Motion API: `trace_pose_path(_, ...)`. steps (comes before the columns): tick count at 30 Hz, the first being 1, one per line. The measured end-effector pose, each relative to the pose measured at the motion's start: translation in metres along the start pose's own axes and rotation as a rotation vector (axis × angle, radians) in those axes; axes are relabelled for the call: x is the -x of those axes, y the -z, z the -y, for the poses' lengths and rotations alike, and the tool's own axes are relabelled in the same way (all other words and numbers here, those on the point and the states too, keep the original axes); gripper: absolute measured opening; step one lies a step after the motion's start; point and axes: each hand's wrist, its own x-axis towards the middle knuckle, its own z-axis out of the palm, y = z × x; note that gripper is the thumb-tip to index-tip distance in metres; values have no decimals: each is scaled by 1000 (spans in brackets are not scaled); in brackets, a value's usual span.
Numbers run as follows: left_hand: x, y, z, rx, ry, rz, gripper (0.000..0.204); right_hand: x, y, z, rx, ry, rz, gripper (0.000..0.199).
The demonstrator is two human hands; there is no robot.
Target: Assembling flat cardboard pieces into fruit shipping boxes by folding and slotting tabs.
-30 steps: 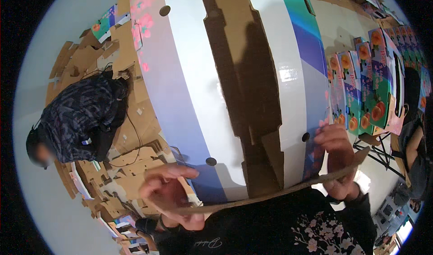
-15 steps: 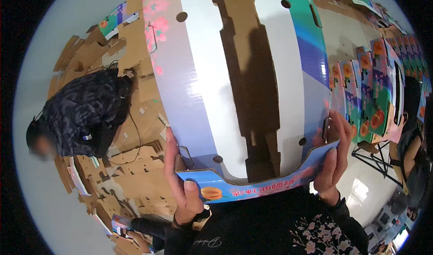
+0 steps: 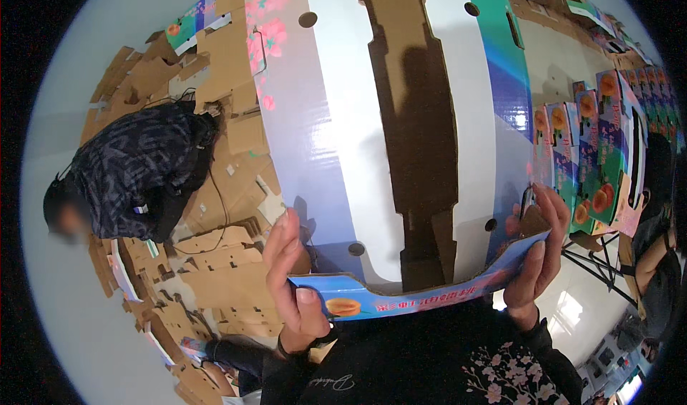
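Note:
A large printed cardboard carton [image 3: 351, 147] fills the middle of the view, coloured pink, lilac, white, blue and green. A long brown gap runs down between its two white panels, which have round holes. Its blue near wall [image 3: 422, 301] is raised, with a curved cut-out edge and a fruit picture. My left hand [image 3: 297, 290] grips the near left corner, thumb on the blue wall and fingers along the side. At the near right corner my right hand [image 3: 537, 269] holds the carton likewise, thumb in front and fingers behind the corner.
At left a person [image 3: 139, 169] in dark patterned clothing bends over flat brown cardboard sheets [image 3: 225, 269]. Several finished-looking fruit cartons [image 3: 601, 154] stand in rows at right, beside a black metal stand [image 3: 601, 269]. Another person's arm [image 3: 655, 244] shows at the right edge.
The carton sits slightly farther right in view, and its near wall is tilted a little differently. My left fingers have shifted at the corner, now more bent. The person at left has moved slightly.

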Motion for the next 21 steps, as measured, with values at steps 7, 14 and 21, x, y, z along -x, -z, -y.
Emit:
trace_pose_path(7,-18,-5,-13,41,209,87,66,-6,0,-1,-86,-82,61,54)
trace_pose_path(14,-28,-11,-25,222,368,68,81,-7,-3,1,-181,-152,70,51)
trace_pose_path(21,-26,-14,-13,452,627,47,85,-14,-7,-4,-266,-323,108,56)
